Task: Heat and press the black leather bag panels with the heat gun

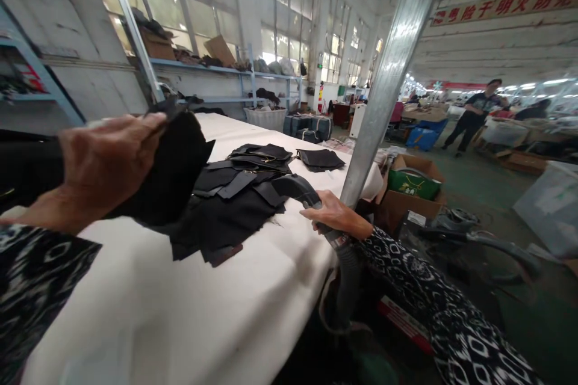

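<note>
At the left, my left hand (111, 159) is closed on a black fabric piece (178, 162), which is lifted above the table and blurred at its edge. My right hand (332, 213) is wrapped around a dark vacuum hose handle (300, 187) at the table's right edge. The nozzle end of the handle reaches over a pile of black fabric pieces (230, 210) on the white-covered table (253, 307). Behind that pile lie more stacked black pieces (259, 156), with thin yellowish cords on them. A separate small black stack (320, 159) sits to their right.
A slanting metal pole (383, 72) rises at the table's right edge. On the floor to the right are a cardboard box (413, 207) with a green bag and a dark machine with a curved handle. Blue shelves (203, 66) line the wall. A person (478, 111) stands far right.
</note>
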Demonstrator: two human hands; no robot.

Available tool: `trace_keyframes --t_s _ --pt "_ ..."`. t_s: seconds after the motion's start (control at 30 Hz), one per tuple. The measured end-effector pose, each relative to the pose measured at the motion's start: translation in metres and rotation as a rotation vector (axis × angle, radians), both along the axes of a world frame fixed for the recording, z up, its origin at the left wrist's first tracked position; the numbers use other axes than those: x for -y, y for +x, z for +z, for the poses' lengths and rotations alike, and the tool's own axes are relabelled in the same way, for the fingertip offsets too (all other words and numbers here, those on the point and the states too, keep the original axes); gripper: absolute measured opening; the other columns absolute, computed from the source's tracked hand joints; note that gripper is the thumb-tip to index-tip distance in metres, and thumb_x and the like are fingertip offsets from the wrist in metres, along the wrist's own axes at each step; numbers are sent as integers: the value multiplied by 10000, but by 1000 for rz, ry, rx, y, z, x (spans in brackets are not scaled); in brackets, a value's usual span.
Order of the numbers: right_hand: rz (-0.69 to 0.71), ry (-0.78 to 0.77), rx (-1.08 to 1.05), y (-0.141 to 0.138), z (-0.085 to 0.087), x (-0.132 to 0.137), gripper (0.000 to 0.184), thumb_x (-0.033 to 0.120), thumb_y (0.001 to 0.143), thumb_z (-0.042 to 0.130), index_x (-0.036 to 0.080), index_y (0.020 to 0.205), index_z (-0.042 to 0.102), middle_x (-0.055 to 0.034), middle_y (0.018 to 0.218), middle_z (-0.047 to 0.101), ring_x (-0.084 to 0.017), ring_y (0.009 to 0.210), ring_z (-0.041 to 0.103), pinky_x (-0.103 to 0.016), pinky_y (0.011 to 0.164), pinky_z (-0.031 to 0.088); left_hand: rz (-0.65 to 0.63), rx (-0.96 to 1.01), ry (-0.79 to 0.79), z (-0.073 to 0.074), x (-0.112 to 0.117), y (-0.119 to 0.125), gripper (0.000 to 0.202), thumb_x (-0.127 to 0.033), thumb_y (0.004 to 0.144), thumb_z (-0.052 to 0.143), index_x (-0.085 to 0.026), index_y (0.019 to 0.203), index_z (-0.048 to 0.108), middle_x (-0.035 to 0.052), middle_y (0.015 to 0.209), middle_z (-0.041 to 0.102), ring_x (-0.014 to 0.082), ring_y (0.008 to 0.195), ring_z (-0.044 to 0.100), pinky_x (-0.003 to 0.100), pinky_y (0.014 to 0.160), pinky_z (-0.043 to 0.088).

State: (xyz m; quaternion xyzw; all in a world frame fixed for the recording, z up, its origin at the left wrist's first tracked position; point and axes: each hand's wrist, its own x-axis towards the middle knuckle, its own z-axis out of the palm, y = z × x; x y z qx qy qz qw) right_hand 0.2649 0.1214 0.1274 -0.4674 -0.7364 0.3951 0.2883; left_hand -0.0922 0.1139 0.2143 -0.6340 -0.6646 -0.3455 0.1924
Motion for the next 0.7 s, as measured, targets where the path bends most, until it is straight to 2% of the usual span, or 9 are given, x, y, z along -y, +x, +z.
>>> trace_keyframes --t_s 0.07,0.17,0.27,0.33,0.4,0.47,0.53,0.6,0.7 --pt "-16 -12 3 8 -2 7 206 316 805 645 162 837 511 13 567 593 -120 486 603 -170 417 453 -53 -174 -84 -30 -2 1 519 -432 1016 360 -148 1396 571 72 1058 666 247 1082 620 477 1000 432" --pt "-10 -48 22 15 -9 13 209 316 802 647 160 843 515 9 568 602 -124 481 599 -180 418 453 -264 -482 -352 -105 -4 6 460 -206 1002 339 -154 1378 598 104 933 692 196 862 667 305 805 494" --pt "9 -77 37 16 -18 18 216 327 807 646 157 849 520 0 574 618 -126 477 599 -189 429 462 -414 -566 -586 -181 4 23 540 -9 909 309 -130 1347 600 142 1025 700 226 858 688 332 742 518" --pt "30 -88 42 14 -23 20 216 327 811 647 158 848 518 3 577 617 -122 479 600 -189 440 468 -440 -580 -670 -212 15 37 550 38 867 303 -103 1294 620 162 1056 699 233 873 694 339 744 522" --pt "56 -106 49 11 -27 21 216 325 817 647 162 852 510 6 583 616 -121 482 603 -191 451 476 -471 -565 -707 -223 26 48 423 -60 929 337 -111 1186 669 161 1034 699 235 872 690 341 761 522" --pt "81 -123 66 7 -30 22 219 323 822 647 164 855 500 4 595 621 -123 491 614 -192 459 485 -454 -519 -654 -220 30 51 370 -223 988 356 -119 1108 690 170 1046 688 254 924 677 360 818 515" --pt "105 -127 84 2 -31 23 217 317 823 649 163 852 498 0 610 623 -124 504 623 -189 464 488 -313 -458 -516 -213 26 45 420 -307 998 353 -84 1196 649 226 1204 638 318 1121 620 424 936 479" --pt "127 -135 92 -4 -32 23 208 303 820 651 162 840 499 2 613 616 -120 503 621 -183 457 481 -108 -383 -465 -209 17 34 518 -331 986 373 -12 1374 503 287 1341 549 388 1278 517 490 992 443" --pt "154 -155 103 -13 -35 23 193 287 817 643 162 830 496 7 603 604 -110 477 599 -175 425 453 31 -281 -640 -211 7 17 611 -389 970 397 36 1408 426 280 1196 620 394 1127 608 478 843 510"
